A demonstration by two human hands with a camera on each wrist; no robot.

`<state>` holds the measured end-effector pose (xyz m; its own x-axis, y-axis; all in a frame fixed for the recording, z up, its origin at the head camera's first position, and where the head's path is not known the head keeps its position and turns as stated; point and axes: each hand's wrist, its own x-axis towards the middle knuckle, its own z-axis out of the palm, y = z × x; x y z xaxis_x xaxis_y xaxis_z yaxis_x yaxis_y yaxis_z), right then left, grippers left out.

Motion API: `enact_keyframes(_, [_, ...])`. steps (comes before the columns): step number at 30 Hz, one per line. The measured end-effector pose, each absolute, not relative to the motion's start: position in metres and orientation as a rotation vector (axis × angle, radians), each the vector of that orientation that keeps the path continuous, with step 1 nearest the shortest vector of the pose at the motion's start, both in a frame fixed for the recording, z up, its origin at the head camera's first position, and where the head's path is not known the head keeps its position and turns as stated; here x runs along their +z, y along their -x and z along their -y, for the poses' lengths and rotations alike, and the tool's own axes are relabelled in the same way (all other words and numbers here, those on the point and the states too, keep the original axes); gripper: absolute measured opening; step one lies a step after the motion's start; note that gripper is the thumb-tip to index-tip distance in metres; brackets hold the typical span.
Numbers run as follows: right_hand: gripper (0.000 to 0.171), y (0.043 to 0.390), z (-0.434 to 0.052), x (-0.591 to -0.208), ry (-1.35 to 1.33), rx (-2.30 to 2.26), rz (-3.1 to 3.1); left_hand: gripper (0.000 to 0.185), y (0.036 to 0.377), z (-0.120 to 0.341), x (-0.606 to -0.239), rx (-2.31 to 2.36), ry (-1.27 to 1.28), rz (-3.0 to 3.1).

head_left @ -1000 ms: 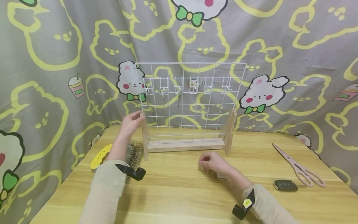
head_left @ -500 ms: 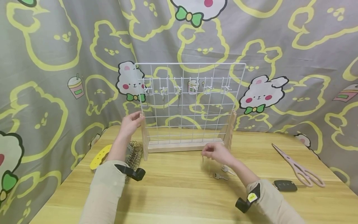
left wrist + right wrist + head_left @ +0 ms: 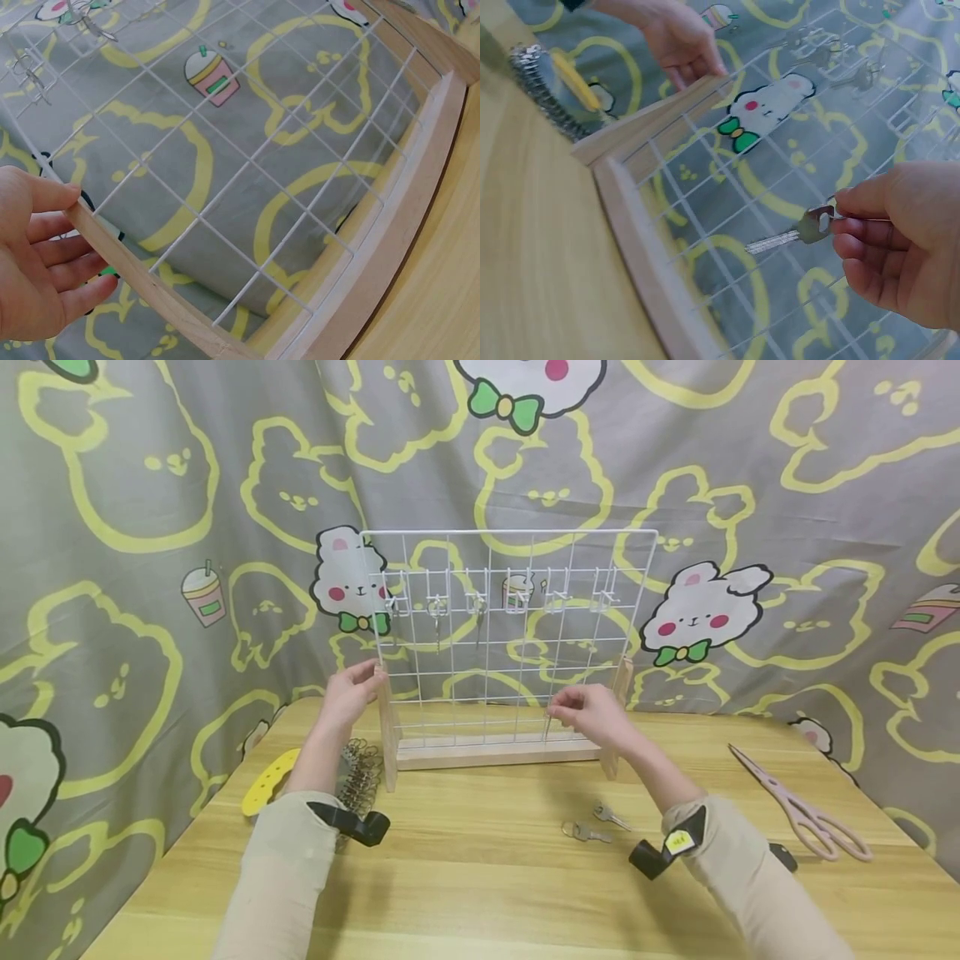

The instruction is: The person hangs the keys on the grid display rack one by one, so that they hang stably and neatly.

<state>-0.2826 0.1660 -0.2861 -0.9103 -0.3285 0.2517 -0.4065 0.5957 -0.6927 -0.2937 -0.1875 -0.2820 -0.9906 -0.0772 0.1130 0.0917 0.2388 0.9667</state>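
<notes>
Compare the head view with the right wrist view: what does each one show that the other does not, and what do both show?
Only the head view shows the pink scissors, two loose keys on the table, and the full row of hooks. Only the right wrist view shows clearly the silver key pinched by its ring in the right hand. Both show the left hand holding the rack's wooden post, the white wire grid and the coil of metal rings.

Scissors [image 3: 804, 810]: pink, flat on table [image 3: 480, 893], far right.
Yellow perforated piece [image 3: 268, 778]: left edge.
Metal rings [image 3: 362, 768]: heaped beside it.
Backdrop: cartoon-print curtain [image 3: 150, 485].
</notes>
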Motion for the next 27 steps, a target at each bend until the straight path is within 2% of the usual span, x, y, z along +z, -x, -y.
enact_keyframes(13, [0.018, 0.29, -0.157, -0.239, -0.633, 1.184, 2.633, 0.053, 0.294, 0.188, -0.283, -1.857, 0.013, 2.357])
enact_keyframes(27, [0.018, 0.294, -0.149, -0.214, -0.673, 1.157, 2.505, 0.053, 0.294, 0.187, -0.283, -1.861, 0.003, 2.354])
